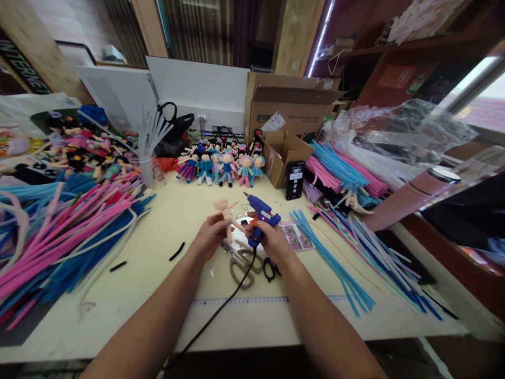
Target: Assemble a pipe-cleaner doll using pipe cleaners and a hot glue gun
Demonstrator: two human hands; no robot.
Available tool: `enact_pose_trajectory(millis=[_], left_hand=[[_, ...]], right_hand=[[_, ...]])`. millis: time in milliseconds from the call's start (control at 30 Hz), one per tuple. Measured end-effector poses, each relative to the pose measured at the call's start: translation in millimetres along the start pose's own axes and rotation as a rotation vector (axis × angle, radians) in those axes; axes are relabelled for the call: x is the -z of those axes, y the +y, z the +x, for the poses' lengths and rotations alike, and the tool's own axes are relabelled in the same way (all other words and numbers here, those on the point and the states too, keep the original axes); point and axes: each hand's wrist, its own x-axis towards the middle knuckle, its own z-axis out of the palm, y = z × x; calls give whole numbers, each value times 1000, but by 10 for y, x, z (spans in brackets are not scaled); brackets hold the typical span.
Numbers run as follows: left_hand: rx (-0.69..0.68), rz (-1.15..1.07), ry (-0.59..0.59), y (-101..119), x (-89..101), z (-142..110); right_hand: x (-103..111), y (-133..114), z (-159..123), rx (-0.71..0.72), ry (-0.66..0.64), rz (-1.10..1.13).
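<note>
Doll [221, 206] upright in left hand [212, 236]: lower body pinched between thumb and fingers, head clear above fingertips. Right hand [271, 236] curls round glue gun [265, 210] grip, just right of doll; nozzle points far left. Cannot tell whether right fingers touch doll's leg. Forearms reach in over near table edge, hands close together. Cord [221, 308] runs between forearms; scissors [232, 256] just below hands. Open table [158, 223] left; stem heap [79, 226] beyond. Blue stems [334, 259] limit right; doll row [224, 168], phone [294, 181] far side.
</note>
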Motion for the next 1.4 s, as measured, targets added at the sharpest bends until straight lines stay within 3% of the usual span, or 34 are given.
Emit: enact_pose_trajectory(millis=[733,1400], left_hand=[[-1,-19,-43,10,-18,-6],[-31,12,-8,2,-26,-16]], right_hand=[[39,49,8,5,-27,-25],[22,49,-10,14,-20,-45]])
